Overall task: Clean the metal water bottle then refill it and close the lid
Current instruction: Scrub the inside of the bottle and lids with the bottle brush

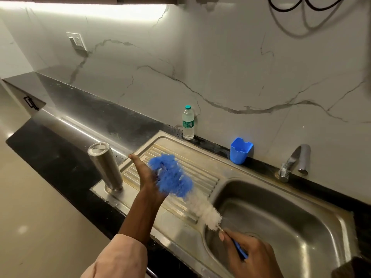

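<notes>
At the sink (301, 247), I am holding a bottle brush (180, 185) across the drainboard, its long axis running from my right hand (247, 251) over the basin up and left toward the bottle (105, 166). The bottle is standing upright on the sink's far-left corner, lid on, touching neither hand. It is lying just left of my left hand (143, 173), which is the nearer of the two; my right hand is well apart from it, on the sink's near side.

My right fingers are curling round the brush's blue handle, thumb pressing along its top. My left hand is cupping the blue bristle head from the left, thumb sticking up; how tightly those fingers are closing is hidden behind the bristles.

I am judging the cleaning as barely begun, since the lid is not yet off. The next move probably falls to my left hand, a short reach leftward to the bottle.

A plastic bottle (188, 123) and blue cup (240, 150) are standing behind the sink, the tap (295, 162) at its right.
</notes>
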